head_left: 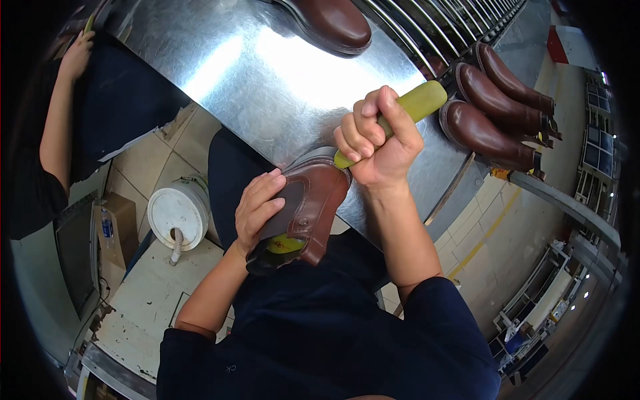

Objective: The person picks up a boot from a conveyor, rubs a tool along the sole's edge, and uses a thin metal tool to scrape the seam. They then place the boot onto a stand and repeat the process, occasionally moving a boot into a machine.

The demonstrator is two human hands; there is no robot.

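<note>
A brown leather boot (312,197) is tilted at the table's near edge, its ankle opening toward my body. My left hand (257,205) is wrapped around its side, with the fingers on the dark side panel. Inside the opening a yellow-green piece (285,244) shows. My right hand (380,137) is closed in a fist around a thick olive-green bar with a rounded end (425,100). The bar's lower end meets the boot along its sole edge; whether it has a blade or tip there is hidden.
The metal table (267,87) carries another brown boot (327,23) at its far side. Several brown boots (490,130) stand at the right, by a metal rod rack (440,30). At the left are a co-worker's hand (78,55) and a white bucket (177,213) with a hose.
</note>
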